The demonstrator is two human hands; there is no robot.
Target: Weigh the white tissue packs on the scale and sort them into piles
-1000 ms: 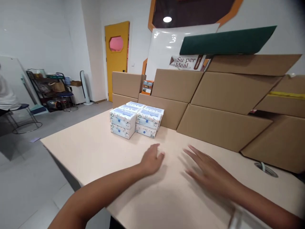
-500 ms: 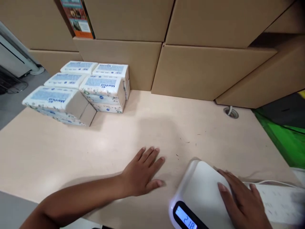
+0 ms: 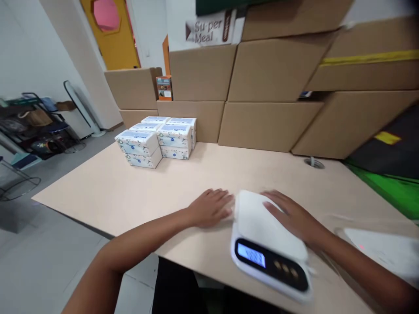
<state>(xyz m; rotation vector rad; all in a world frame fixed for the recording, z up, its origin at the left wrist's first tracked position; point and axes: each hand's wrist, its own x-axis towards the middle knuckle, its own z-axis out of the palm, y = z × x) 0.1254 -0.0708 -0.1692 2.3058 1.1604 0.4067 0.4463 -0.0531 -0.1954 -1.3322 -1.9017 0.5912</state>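
A white digital kitchen scale [image 3: 262, 218] with a lit display [image 3: 251, 255] lies near the table's front edge; its digits are blurred. My right hand [image 3: 288, 213] grips its right side, thumb on the weighing plate and fingers along the far right edge. To the left of the scale, my left hand [image 3: 212, 208] rests palm down on the table, fingers stretched out with their tips close to the scale's left side. Whether they touch it I cannot tell. Stacked packs of Manhua tissues [image 3: 140, 146] stand farther back at the left.
Cardboard boxes [image 3: 258, 126] form a wall along the table's back. A white power strip [image 3: 382, 248] lies at the right, partly behind my right forearm. A cable hole [image 3: 314, 163] sits in the table [image 3: 124, 192] near the back right. Racks stand on the floor at the left.
The scale has shifted left toward my left hand and turned, with my right hand on it. My view has tilted up, bringing more of the room into sight.
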